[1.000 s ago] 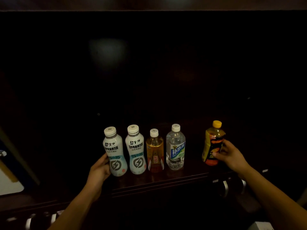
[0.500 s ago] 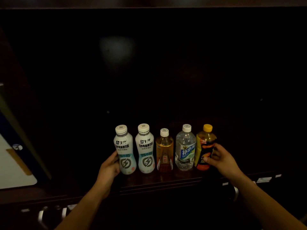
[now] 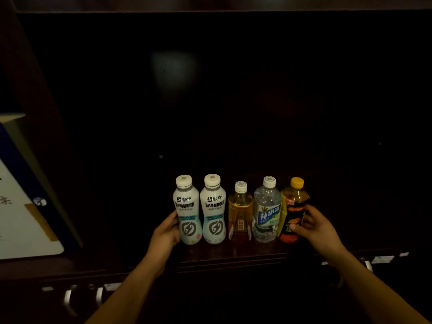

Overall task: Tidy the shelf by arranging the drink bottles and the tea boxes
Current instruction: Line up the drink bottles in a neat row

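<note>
Shelf (image 3: 233,253), dark wood, dimly lit: I count five drink bottles upright in one row at its front edge, sides touching or nearly so.

1. White bottle (image 3: 187,211), white cap, lightning mark on label; 9 o'clock end of the row.
2. Second white bottle (image 3: 214,210), same label, just beside the first.
3. Amber tea bottle (image 3: 240,215), white cap, shortest of the five, middle of the row.
4. Clear water bottle (image 3: 267,211), white cap, blue and green label.
5. Dark bottle (image 3: 293,211), yellow cap, black and orange label; 3 o'clock end.

Left hand (image 3: 166,232): fingers laid flat against the outer side of the first white bottle, loosened rather than wrapped round it; I see contact but no grasp.

Right hand (image 3: 315,228): thumb across the label front and fingers curled behind the dark bottle, grasping it low on its body while it stands on the shelf.

At 9 o'clock, well apart from the row, a white and blue box (image 3: 25,211) leans tilted. Metal handles (image 3: 70,298) show below the shelf edge at 7 o'clock.
</note>
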